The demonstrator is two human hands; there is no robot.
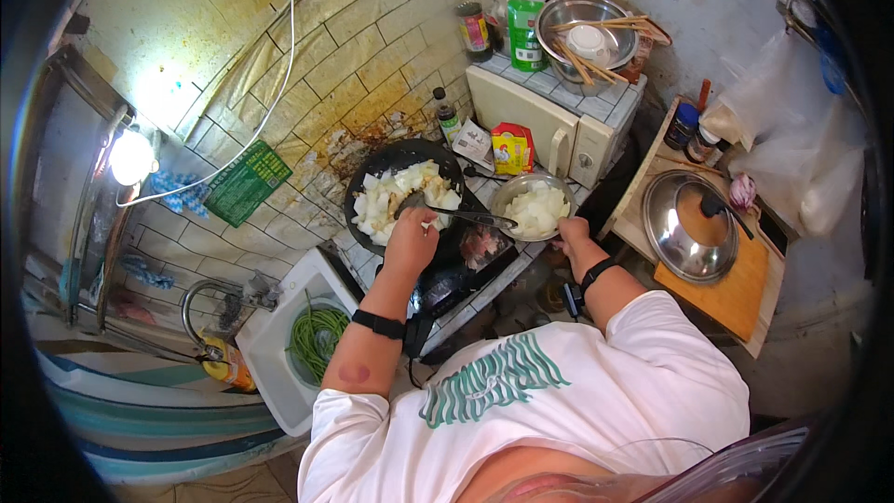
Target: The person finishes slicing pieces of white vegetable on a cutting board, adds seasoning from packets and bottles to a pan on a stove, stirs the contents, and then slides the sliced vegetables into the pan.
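Observation:
A black wok (368, 238) holds pale, translucent chopped vegetable pieces with some browned bits. Over its near side is my left hand (412, 236), fingers bent close together; whether they pinch anything is unclear. A dark-handled cooking utensil (475, 214) rests with its head in the wok and its handle reaching right, over the edge of a metal bowl. My right hand (573, 232) grips the near right rim of that metal bowl (497, 200), which contains more pale chopped pieces. The bowl is right of the wok, beside a yellow and red packet (513, 149).
At the left, a white sink (262, 349) holds green long beans (318, 335) in a basin. A white oven-like appliance (520, 112) stands behind the bowl, carrying bottles and a steel bowl with chopsticks (588, 7). At right are a domed lid (681, 237) and a wooden board (744, 286).

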